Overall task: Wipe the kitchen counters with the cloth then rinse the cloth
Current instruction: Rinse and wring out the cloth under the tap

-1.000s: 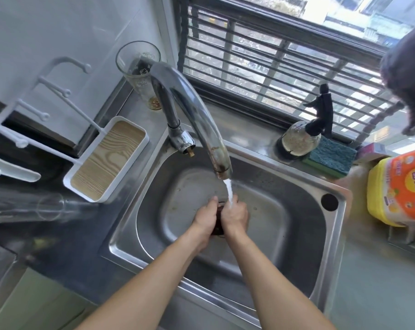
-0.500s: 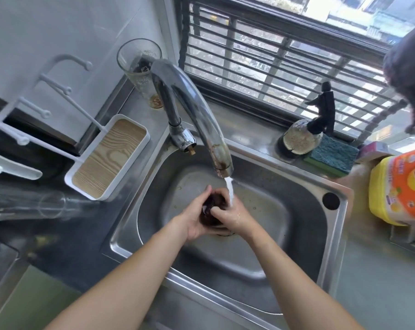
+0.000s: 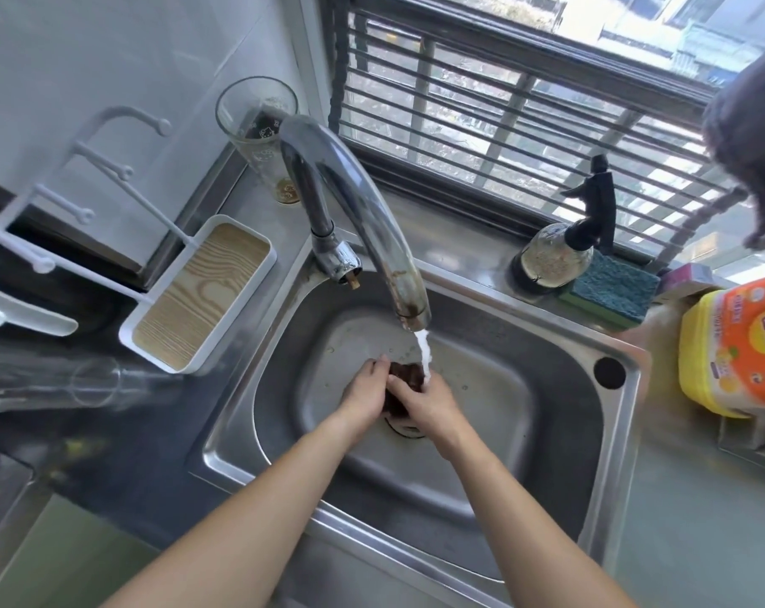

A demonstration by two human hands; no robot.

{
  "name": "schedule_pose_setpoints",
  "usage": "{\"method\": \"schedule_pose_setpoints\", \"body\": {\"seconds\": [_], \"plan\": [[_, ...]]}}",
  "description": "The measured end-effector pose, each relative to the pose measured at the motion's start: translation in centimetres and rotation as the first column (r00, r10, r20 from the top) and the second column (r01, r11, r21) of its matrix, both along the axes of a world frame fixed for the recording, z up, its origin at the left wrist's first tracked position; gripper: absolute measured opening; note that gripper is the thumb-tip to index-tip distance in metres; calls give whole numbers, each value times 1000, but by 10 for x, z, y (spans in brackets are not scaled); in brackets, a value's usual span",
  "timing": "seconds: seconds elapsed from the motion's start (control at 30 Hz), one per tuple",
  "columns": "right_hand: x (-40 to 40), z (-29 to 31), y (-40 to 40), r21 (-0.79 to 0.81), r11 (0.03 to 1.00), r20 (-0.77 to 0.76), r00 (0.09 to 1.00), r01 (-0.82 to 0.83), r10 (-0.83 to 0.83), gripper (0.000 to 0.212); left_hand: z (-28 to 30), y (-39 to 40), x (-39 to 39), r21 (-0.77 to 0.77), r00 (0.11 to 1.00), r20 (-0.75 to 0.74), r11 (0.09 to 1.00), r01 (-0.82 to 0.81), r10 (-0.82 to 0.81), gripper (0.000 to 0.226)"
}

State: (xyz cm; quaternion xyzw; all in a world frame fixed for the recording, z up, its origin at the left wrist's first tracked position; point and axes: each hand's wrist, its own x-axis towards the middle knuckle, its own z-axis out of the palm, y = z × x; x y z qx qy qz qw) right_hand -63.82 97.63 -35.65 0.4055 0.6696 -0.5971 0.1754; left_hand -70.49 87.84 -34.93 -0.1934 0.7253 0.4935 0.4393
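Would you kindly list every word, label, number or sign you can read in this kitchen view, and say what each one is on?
Yellow bottle with orange label: printed characters in white and blue, too blurred and cut off by the frame edge to read.
Tall clear drinking glass: small cartoon figures printed on it, no legible words.
Nothing else in view carries readable text; no numbers or signs can be made out.

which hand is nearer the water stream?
Right. The right hand sits directly under the water stream, which lands at its fingers; the left hand grips the cloth further left.
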Motion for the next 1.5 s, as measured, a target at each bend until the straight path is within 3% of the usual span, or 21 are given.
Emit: {"method": "schedule_pose_setpoints", "body": {"seconds": [0.1, 0.2, 0.3, 0.33, 0.4, 0.5, 0.63, 0.77, 0.83, 0.93, 0.97, 1.03, 1.1, 1.17, 1.23, 1.3, 1.37, 1.5], "plan": [[-3, 10, -3, 230, 969, -56, 995, 89, -78, 44, 5, -5, -1, -199, 948, -245, 968, 155, -202, 48], [-3, 21, -7, 392, 909, -180, 981, 140, -73, 24, 14, -2, -4, -230, 926, -347, 971, 73, -151, 40], [-5, 28, -19, 382, 905, -264, 960, 187, -87, 21, 10, 9, -5, -43, 984, -105, 988, -150, 145, 58], [-6, 31, -22, 358, 906, -274, 953, 225, -128, 24, 2, 12, -2, 6, 984, -68, 986, -165, 165, 57], [-10, 30, -26, 348, 879, -295, 928, 325, -226, 36, 0, 19, 5, 88, 987, -139, 994, -65, 76, 39], [-12, 26, -24, 370, 822, -321, 890, 432, -323, 48, 12, 27, 14, 153, 978, -198, 988, -35, 65, 38], [-7, 26, -13, 337, 853, -285, 907, 398, -311, 44, 10, 25, 14, 197, 975, -198, 978, -65, 104, 35], [-1, 23, -3, 343, 890, -247, 943, 301, -223, 39, 7, 16, 12, 209, 982, -187, 975, 74, -35, 33], [0, 23, 1, 336, 894, -267, 940, 296, -211, 35, 11, 10, 8, 230, 999, -44, 973, 7, 3, 43], [0, 19, 6, 308, 912, -293, 939, 270, -180, 15, 23, 1, 8, 349, 932, 362, 928, -129, -7, 48], [0, 18, 7, 313, 918, -300, 942, 245, -149, 12, 26, 1, 8, 368, 927, 375, 921, -130, -18, 39], [1, 15, 11, 360, 898, -299, 943, 253, -146, 33, 20, 2, 8, 334, 978, 191, 932, -143, 82, 5], [3, 18, 14, 396, 854, -275, 931, 337, -239, 49, 10, 4, 5, 231, 974, -90, 956, -183, 208, 28], [9, 20, 9, 407, 824, -307, 908, 395, -285, 47, 4, 9, 2, 211, 941, -170, 944, -254, 291, 34], [12, 22, -5, 450, 811, -410, 893, 374, -185, 34, 8, 16, 4, 264, 937, -65, 912, -314, 342, 26], [10, 24, -21, 430, 826, -465, 873, 365, -144, 37, 13, 24, 7, 299, 899, 139, 848, -438, 416, 43], [5, 25, -31, 440, 815, -451, 877, 377, -163, 43, 15, 28, 11, 331, 872, 247, 809, -485, 422, 55], [-6, 22, -34, 504, 783, -312, 922, 366, -230, 48, 20, 31, 16, 338, 877, 231, 810, -479, 422, 58]]}}
